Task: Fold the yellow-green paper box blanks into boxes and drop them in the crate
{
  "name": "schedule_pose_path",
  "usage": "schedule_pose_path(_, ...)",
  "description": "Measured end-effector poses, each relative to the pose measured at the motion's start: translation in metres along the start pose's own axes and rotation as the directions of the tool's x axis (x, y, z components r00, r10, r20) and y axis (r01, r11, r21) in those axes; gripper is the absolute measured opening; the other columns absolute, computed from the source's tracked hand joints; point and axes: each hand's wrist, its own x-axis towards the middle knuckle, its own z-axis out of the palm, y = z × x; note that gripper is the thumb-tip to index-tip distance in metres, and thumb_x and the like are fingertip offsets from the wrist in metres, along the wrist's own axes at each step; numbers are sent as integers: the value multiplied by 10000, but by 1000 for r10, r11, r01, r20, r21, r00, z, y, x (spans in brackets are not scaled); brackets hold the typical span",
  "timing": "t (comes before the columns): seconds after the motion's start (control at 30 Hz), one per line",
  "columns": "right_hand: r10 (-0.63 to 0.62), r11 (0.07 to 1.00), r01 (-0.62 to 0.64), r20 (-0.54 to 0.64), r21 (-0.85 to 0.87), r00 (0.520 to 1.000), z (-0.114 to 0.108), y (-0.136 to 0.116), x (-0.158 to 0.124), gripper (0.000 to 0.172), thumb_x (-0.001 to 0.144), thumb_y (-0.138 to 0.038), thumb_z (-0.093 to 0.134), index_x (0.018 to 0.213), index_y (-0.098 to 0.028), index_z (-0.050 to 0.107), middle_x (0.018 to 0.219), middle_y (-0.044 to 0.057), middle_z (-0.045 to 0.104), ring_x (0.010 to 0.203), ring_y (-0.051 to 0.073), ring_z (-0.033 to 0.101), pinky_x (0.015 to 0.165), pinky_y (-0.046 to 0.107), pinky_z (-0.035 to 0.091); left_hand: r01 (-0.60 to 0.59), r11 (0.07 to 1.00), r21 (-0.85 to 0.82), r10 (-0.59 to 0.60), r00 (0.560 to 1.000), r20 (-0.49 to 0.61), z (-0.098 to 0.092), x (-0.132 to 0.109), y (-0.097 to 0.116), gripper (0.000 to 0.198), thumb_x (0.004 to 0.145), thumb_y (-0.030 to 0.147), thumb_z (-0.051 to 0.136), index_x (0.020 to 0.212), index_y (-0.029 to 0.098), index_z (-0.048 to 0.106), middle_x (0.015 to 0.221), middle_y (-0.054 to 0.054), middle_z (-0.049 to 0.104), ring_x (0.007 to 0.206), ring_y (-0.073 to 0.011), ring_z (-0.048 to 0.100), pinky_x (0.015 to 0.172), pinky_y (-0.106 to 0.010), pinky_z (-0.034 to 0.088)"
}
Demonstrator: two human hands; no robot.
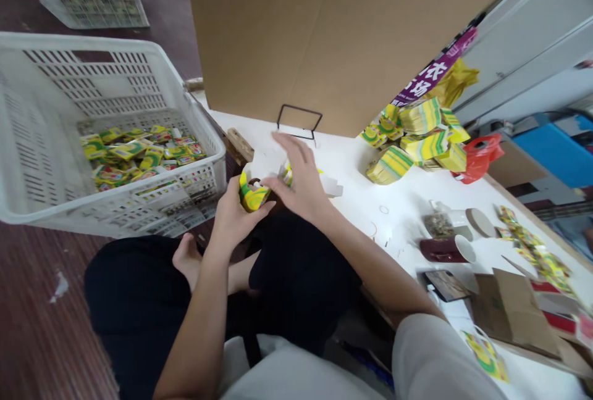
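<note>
Head view, and it's all about the gap between two hands: the left hand (pixel 231 210) is wrapped around a small yellow box (pixel 252 200), its open end tipped up. The right hand (pixel 303 181) hangs just beyond, fingers spread and thumb out toward that mouth; contact, I can't tell. So the box lies left of the right hand, with the left hand nearer; its long axis is hard to read beneath the fingers. Behind the right palm, a second yellow piece (pixel 288 175) peeks out, partly masked. Farther out on the tabletop (pixel 349 156), a wire stand (pixel 302 110), then the big carton (pixel 324 36) walling off the far side. Out left, a basket (pixel 23 141) of yellow packs (pixel 148 148); right, stacked cartons (pixel 390 163), and nearer, a mug (pixel 440 249), well apart.
</note>
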Motion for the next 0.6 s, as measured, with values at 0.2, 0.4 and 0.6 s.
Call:
schedule_pose_path(0.2, 292, 757, -459, 387, 465, 875, 9, 4, 2, 455, 942, -417, 633, 1328, -181, 589, 1266, 102, 673, 1234, 218, 623, 1075, 365, 532, -141, 990, 10, 141, 990, 1, 10, -10, 15, 817, 707, 364, 843, 1419, 231, 463, 1332, -114, 622, 1131, -297, 668, 943, -382, 545)
schedule_pose_path(0.4, 203, 523, -567, 554, 636, 808, 12, 8, -2, 363, 907, -409, 678, 1216, -218, 675, 1267, 74, 702, 1203, 208, 653, 1118, 373, 521, -289, 957, 32, 290, 957, -22, 16, -16, 19, 756, 745, 307, 807, 1399, 248, 431, 1389, -113, 554, 1252, -285, 609, 1000, -386, 536)
schedule_pose_path(0.6, 22, 818, -258, 420, 515, 907, 8, 11, -7, 638, 918, -411, 653, 1514, -254, 487, 1571, 64, 496, 1445, 261, 481, 1262, 479, 343, -179, 980, 88, 179, 984, 7, 19, -14, 5, 685, 725, 221, 737, 1319, 252, 399, 1210, -62, 547, 1016, -218, 645, 904, -390, 553)
